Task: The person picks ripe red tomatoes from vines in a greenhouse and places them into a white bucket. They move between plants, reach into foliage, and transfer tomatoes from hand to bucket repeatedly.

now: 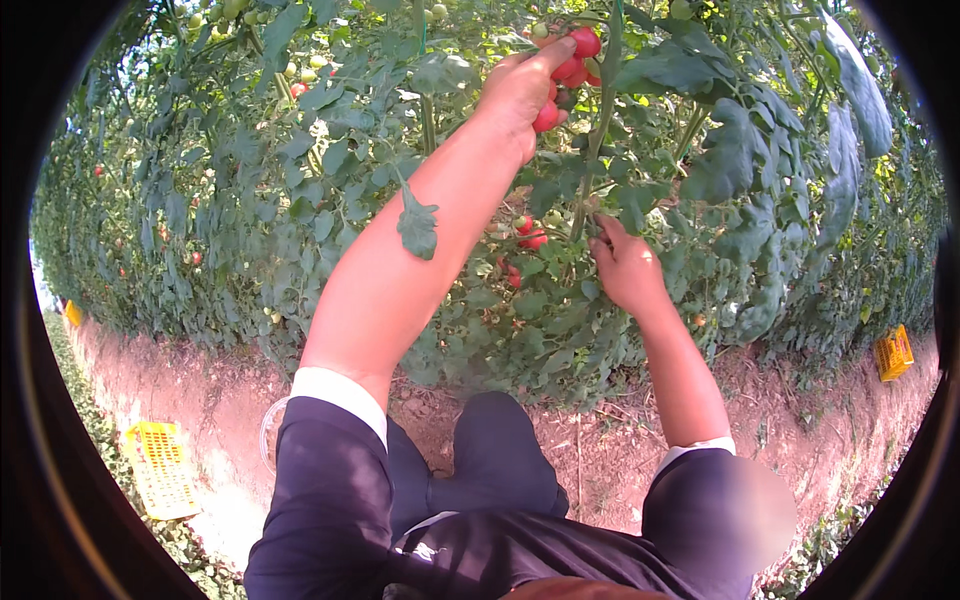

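High on a tomato plant, my left hand (517,94) is around a cluster of red tomatoes (568,71), its thumb against the top one. The cluster sits beside a thick green stem (600,135), and I cannot tell whether the fruit is still attached. Lower on that stem is my right hand (630,270), fingers bent and fingertips at the stem among leaves; whether they pinch anything is hidden. Just left of it, smaller red tomatoes (531,234) hang low in the foliage. A loose-hanging leaf (418,225) lies over my left forearm.
Dense tomato vines (225,187) form a wall ahead. Yellow plastic crates stand on the soil, one at left (161,469) and one at right (894,352). A clear round rim (268,435) shows beside my left sleeve. My bent knee (495,435) is close to the plants.
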Action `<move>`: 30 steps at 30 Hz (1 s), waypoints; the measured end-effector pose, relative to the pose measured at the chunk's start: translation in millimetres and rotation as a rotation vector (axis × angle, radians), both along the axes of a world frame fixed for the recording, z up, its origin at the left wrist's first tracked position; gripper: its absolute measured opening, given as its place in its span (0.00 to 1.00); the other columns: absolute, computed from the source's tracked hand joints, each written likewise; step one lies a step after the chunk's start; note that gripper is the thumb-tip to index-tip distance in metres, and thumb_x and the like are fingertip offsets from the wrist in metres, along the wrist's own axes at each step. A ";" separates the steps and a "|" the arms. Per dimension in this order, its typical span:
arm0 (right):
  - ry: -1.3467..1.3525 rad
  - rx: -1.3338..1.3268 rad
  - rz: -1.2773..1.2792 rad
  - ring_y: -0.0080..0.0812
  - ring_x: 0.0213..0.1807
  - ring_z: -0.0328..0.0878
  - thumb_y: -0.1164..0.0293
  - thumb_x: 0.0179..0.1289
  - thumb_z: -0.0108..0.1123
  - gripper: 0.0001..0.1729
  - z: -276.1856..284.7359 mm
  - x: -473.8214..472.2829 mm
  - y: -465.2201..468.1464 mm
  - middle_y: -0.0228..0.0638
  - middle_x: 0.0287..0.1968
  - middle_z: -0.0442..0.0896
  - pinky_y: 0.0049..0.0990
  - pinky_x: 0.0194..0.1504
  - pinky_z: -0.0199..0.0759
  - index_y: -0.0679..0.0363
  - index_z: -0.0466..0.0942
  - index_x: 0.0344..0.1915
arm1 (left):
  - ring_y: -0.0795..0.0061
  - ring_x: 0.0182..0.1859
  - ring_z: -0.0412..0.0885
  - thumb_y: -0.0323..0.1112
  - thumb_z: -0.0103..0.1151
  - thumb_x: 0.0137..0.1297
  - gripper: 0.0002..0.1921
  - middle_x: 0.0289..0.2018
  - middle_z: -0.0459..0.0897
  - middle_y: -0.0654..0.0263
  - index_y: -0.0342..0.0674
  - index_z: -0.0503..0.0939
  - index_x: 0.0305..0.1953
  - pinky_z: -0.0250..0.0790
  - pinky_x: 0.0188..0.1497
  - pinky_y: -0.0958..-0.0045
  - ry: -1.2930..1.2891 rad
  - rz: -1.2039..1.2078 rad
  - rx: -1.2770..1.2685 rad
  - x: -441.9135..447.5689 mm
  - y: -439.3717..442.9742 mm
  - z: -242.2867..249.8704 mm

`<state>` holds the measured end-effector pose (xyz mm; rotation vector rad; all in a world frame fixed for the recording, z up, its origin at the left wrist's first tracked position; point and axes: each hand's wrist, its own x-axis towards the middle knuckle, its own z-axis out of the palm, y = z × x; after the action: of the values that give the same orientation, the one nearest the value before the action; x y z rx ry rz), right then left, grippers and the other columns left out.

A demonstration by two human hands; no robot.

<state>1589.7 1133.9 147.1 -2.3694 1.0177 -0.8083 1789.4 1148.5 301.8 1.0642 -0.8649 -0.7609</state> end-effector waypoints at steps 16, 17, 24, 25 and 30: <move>-0.007 -0.005 -0.009 0.52 0.44 0.83 0.64 0.68 0.55 0.23 -3.5 7.2 0.9 0.46 0.42 0.86 0.43 0.47 0.75 0.57 0.74 0.61 | 0.71 0.36 0.79 0.44 0.49 0.70 0.14 0.40 0.81 0.66 0.46 0.75 0.51 0.71 0.25 0.75 0.517 -0.333 0.102 -3.3 6.3 -5.1; -0.022 -0.028 -0.002 0.52 0.44 0.83 0.63 0.68 0.55 0.23 -0.9 8.8 -1.5 0.47 0.42 0.86 0.43 0.47 0.75 0.57 0.74 0.61 | 0.70 0.37 0.79 0.43 0.50 0.70 0.14 0.40 0.80 0.65 0.45 0.74 0.51 0.71 0.24 0.77 0.632 -0.437 0.080 -0.6 10.7 -12.0; -0.438 0.052 0.033 0.42 0.53 0.78 0.84 0.59 0.53 0.29 -14.1 5.1 76.4 0.44 0.61 0.72 0.34 0.51 0.75 0.64 0.71 0.63 | 0.61 0.40 0.81 0.52 0.57 0.70 0.20 0.45 0.80 0.55 0.37 0.75 0.43 0.73 0.24 0.77 1.113 -0.583 0.184 -74.8 139.7 -145.6; -0.488 0.173 0.043 0.33 0.46 0.77 0.86 0.58 0.53 0.29 -27.5 -3.2 94.6 0.44 0.62 0.70 0.26 0.45 0.75 0.65 0.71 0.62 | 0.62 0.41 0.82 0.52 0.55 0.72 0.20 0.48 0.80 0.54 0.36 0.77 0.41 0.73 0.24 0.77 1.150 -0.622 0.146 -77.8 161.9 -164.0; -0.535 0.466 0.042 0.18 0.35 0.73 0.85 0.60 0.60 0.22 -93.8 -26.9 177.1 0.41 0.57 0.70 0.17 0.34 0.70 0.67 0.74 0.56 | 0.65 0.46 0.81 0.54 0.49 0.74 0.24 0.50 0.78 0.58 0.35 0.77 0.48 0.74 0.29 0.74 1.046 -0.451 0.363 -60.6 262.5 -249.1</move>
<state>1562.8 1310.9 53.3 -1.6520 0.8130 -0.9891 1728.8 1411.0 52.7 0.6096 -0.0378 -1.6910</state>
